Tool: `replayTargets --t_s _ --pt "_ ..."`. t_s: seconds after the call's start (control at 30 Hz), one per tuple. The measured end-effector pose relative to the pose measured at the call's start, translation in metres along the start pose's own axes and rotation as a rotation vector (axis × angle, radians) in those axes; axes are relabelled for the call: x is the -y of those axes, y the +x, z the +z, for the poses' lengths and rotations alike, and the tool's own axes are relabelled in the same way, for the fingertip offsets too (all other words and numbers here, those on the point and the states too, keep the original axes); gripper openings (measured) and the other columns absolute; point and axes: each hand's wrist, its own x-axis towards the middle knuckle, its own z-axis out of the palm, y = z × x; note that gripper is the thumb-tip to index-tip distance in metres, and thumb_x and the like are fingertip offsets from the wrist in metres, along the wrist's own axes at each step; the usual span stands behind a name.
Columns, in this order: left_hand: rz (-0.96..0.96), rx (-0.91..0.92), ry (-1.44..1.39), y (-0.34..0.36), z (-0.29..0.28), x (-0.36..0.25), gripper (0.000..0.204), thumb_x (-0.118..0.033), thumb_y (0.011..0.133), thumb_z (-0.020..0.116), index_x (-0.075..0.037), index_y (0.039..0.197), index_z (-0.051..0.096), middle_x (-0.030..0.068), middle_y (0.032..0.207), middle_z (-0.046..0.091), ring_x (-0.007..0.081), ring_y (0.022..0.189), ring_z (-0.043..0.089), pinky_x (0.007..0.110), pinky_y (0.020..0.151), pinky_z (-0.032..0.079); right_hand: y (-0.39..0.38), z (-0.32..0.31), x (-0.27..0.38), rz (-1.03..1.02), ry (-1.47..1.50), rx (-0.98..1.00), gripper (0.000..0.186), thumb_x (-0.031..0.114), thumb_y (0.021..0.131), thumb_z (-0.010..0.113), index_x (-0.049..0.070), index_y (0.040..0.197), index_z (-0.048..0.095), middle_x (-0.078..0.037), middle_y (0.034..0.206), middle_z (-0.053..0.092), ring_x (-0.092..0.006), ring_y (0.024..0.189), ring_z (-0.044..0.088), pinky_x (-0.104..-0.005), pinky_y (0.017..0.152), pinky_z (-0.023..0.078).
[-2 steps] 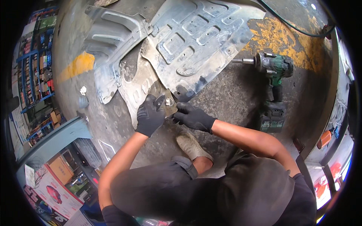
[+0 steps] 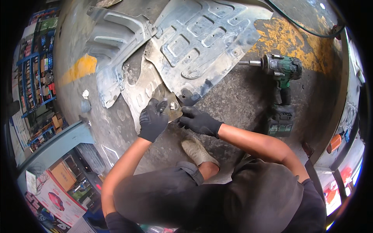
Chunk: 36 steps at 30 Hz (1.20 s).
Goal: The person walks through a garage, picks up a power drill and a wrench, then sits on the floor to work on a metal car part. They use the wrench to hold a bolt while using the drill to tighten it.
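Both of my hands wear black gloves at the lower end of a small, dirty pale metal plate [image 2: 144,87]. My left hand [image 2: 154,121] is closed at the plate's left side, around something dark that I cannot make out. My right hand [image 2: 199,122] grips the plate's right edge with bent fingers. A small light metal fitting [image 2: 173,105] sits on the plate between my hands. Above lie a large stamped metal plate [image 2: 206,46] and a curved metal panel [image 2: 110,46], both pale and scuffed.
A green and black cordless impact tool [image 2: 283,72] lies on the stained floor at right, below a dark hose [image 2: 303,29]. Crowded shelves [image 2: 35,77] and a blue-grey metal frame [image 2: 62,139] stand at left, a metal rail [image 2: 342,105] at right. My shoe [image 2: 196,151] is below my hands.
My left hand has shifted very slightly to the left. The rest looks the same.
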Motion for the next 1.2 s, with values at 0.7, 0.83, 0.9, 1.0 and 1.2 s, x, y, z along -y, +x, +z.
replayTargets --t_s 0.7,0.83,0.9,1.0,1.2 --pt "0.257 0.013 -0.173 -0.005 -0.034 0.028 0.02 -0.004 0.088 0.06 -0.001 0.108 0.058 0.0114 0.09 0.059 0.0236 0.078 0.058 0.035 0.073 0.048 -0.003 0.0 0.02 -0.102 -0.168 -0.048 0.036 0.035 0.099 0.049 0.007 0.118 0.06 -0.015 0.116 0.06 -0.0277 0.108 0.057 -0.0348 0.095 0.044" --pt "-0.126 0.316 -0.557 0.0 -0.05 0.015 0.013 -0.007 0.091 0.061 -0.004 0.104 0.059 0.0021 0.08 0.056 0.0122 0.068 0.055 0.026 0.063 0.046 0.001 0.001 0.008 -0.135 -0.27 -0.05 0.031 0.031 0.1 0.047 0.01 0.118 0.059 -0.014 0.114 0.06 -0.0283 0.109 0.056 -0.0347 0.094 0.044" --pt "-0.28 0.312 -0.74 0.002 -0.066 0.001 0.008 -0.009 0.093 0.059 -0.005 0.1 0.058 -0.0002 0.079 0.054 0.0092 0.064 0.052 0.023 0.058 0.042 0.004 0.005 -0.005 -0.214 -0.279 -0.088 0.03 0.031 0.1 0.046 0.01 0.119 0.059 -0.012 0.115 0.059 -0.0278 0.109 0.056 -0.0346 0.095 0.044" --pt "-0.283 0.226 -0.554 0.003 -0.073 -0.004 0.013 -0.01 0.086 0.063 -0.003 0.091 0.054 0.0032 0.075 0.052 0.0136 0.064 0.052 0.029 0.058 0.042 0.003 0.005 0.0 -0.237 -0.301 -0.063 0.031 0.031 0.1 0.045 0.012 0.121 0.058 -0.011 0.117 0.059 -0.0269 0.111 0.056 -0.0344 0.096 0.044" --pt "0.288 0.016 0.175 -0.013 -0.069 0.017 0.022 0.002 0.073 0.055 0.001 0.094 0.048 0.0214 0.086 0.05 0.0384 0.081 0.054 0.044 0.072 0.045 0.004 0.001 0.017 -0.136 -0.283 0.016 0.032 0.036 0.099 0.045 0.015 0.119 0.059 -0.011 0.126 0.056 -0.0285 0.115 0.055 -0.035 0.098 0.044"
